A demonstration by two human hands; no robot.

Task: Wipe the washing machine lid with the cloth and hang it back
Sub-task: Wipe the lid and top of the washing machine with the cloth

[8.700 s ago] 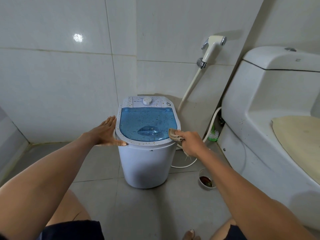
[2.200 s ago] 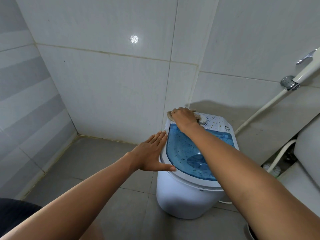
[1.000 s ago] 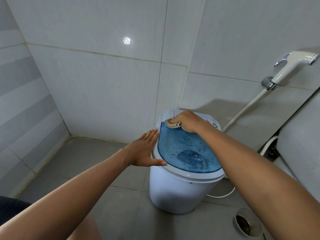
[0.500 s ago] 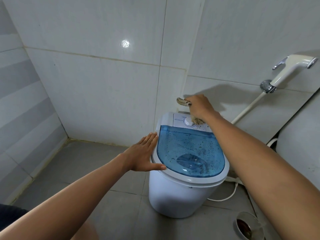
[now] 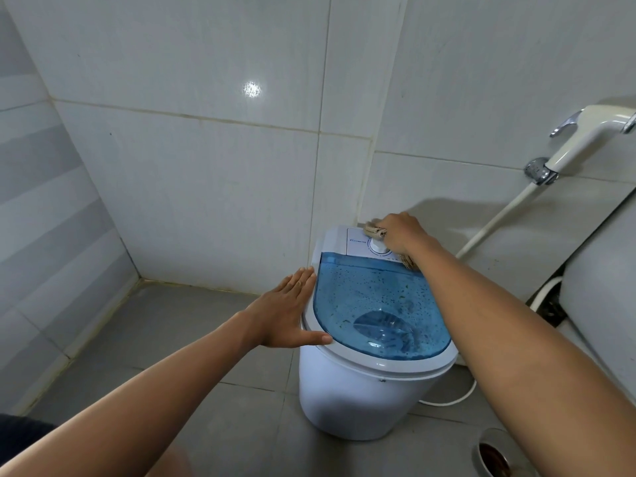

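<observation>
A small white washing machine (image 5: pixel 347 397) stands on the grey floor by the tiled wall. Its translucent blue lid (image 5: pixel 375 304) is speckled with droplets and dark flecks. My right hand (image 5: pixel 401 234) presses a beige cloth (image 5: pixel 373 231) onto the white control panel (image 5: pixel 358 243) at the back, over the round dial. A frayed end of the cloth shows under my wrist. My left hand (image 5: pixel 287 313) lies flat with fingers spread against the left rim of the lid, thumb on the front edge.
A white bidet sprayer (image 5: pixel 585 136) hangs on the wall at right, its hose (image 5: pixel 495 222) running down behind the machine. A toilet (image 5: pixel 605 294) stands at far right. A floor drain (image 5: pixel 495 457) sits at bottom right. A white cord (image 5: pixel 447 402) trails on the floor.
My right hand has come down with the cloth from above the machine's back edge onto the control panel. My left hand stays on the lid's left rim.
</observation>
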